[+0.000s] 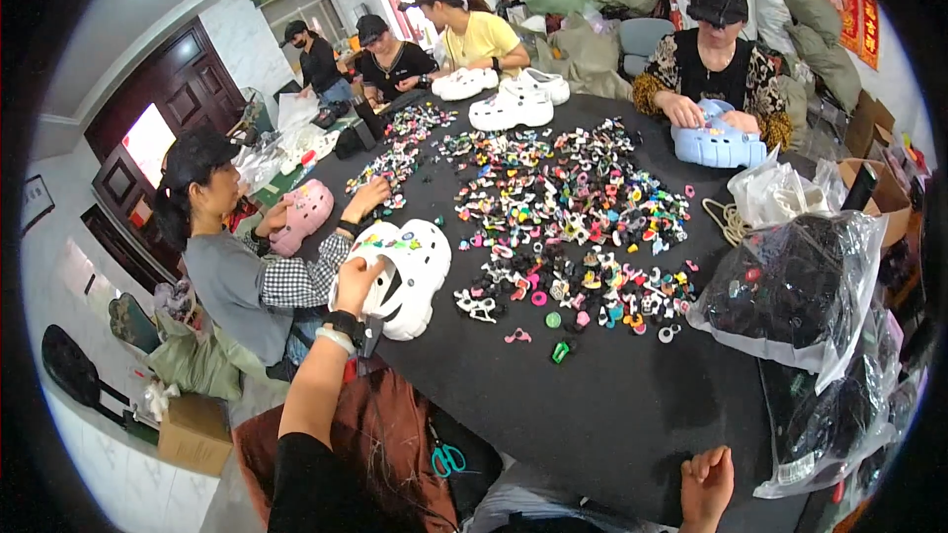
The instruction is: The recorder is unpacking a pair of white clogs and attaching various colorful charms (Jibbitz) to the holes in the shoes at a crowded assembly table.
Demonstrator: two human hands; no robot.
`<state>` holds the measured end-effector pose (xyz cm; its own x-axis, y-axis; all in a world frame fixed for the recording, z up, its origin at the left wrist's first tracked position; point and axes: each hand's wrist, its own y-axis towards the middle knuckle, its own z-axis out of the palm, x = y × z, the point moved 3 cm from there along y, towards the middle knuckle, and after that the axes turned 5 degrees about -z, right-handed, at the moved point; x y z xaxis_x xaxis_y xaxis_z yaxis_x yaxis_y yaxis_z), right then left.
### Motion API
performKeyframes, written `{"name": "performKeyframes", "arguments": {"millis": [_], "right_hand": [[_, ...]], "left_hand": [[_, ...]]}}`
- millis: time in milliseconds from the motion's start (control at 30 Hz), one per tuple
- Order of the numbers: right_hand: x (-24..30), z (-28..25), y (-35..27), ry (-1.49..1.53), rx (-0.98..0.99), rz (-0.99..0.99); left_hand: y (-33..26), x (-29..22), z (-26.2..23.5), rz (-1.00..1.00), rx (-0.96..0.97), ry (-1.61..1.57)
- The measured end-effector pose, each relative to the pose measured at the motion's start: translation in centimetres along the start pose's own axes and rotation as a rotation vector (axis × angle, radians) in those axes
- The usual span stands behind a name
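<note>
A white clog [403, 278] with several colourful charms on its top stands near the left edge of the black table. My left hand [357, 286] grips it by the heel side, with the fingers partly hidden by the shoe. At the table's near right lies my right hand [707, 486], its fingers curled in and nothing visible between them. Beyond the clog spreads a large pile of small colourful shoe charms [578, 188]. A green charm [561, 351] and a pink one [517, 336] lie at its near side, between my two hands.
A co-worker at left holds a pink clog [303, 215]; another across the table handles a blue clog [719, 143]. White clogs [513, 104] stand at the far side. Clear plastic bags [790, 286] cover the right edge. Teal scissors [447, 459] lie below the near edge.
</note>
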<state>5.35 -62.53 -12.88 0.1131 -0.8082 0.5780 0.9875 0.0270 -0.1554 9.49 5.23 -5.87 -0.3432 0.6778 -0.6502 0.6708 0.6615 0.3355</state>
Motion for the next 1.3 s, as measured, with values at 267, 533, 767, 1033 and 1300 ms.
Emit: {"name": "performKeyframes", "arguments": {"millis": [267,533,767,1033,1300], "right_hand": [[1.1,-1.6,-0.6,-0.031,-0.006,-0.061],[0.3,-1.9,0.3,0.01,0.116,0.014],[0.3,-1.1,0.2,0.035,0.171,0.027],[3.0,-0.2,-0.8,-0.125,0.111,-0.036],[15.5,4.1,0.7,-0.69,0.068,-0.616]], "left_hand": [[0.4,-2.7,3.8,0.052,0.281,0.093],[-2.0,0.3,-0.2,0.081,0.507,-0.021],[-11.7,-6.9,-0.9,0.484,0.025,0.171],[-27.5,-21.2,7.3,0.584,0.593,0.013],[-30.6,-20.6,11.4,0.659,0.365,0.049]]}}
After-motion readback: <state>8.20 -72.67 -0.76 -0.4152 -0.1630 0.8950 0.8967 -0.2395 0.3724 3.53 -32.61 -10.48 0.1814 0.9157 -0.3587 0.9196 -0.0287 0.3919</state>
